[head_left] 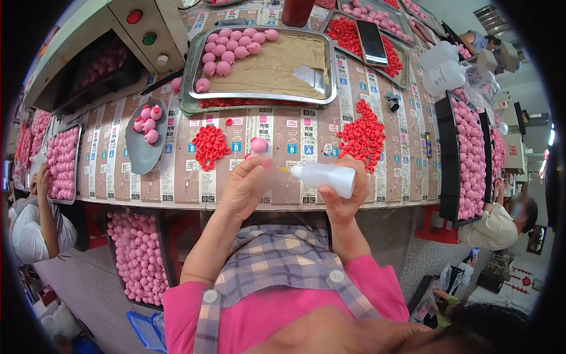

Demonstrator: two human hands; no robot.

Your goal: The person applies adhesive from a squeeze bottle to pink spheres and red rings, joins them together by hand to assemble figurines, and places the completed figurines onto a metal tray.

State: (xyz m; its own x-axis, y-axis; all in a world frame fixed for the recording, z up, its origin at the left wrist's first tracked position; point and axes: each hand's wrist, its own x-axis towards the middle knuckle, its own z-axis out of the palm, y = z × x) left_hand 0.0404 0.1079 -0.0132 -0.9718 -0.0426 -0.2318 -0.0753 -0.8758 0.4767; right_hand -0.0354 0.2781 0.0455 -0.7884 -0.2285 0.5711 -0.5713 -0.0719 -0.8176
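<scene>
My right hand [348, 192] is wrapped around a white squeeze bottle [327, 178], which lies nearly level with its thin yellow tip pointing left. The tip reaches close to the fingers of my left hand [247, 184]. Those fingers are pinched together, and what they hold is blurred and mostly hidden. Just beyond them is a pink ball [258, 145] with a bit of red at its lower side. A small pile of red rings [210, 147] lies to the left of my hands, and a larger pile of red rings [363, 137] to the right.
A metal tray [203, 98] holding pink balls stands at the back. A grey dish [138, 159] with several balls is at left. A phone [371, 42] rests on red rings. Crates of pink balls [138, 253] [470, 159] stand below left and right. Co-workers sit at both sides.
</scene>
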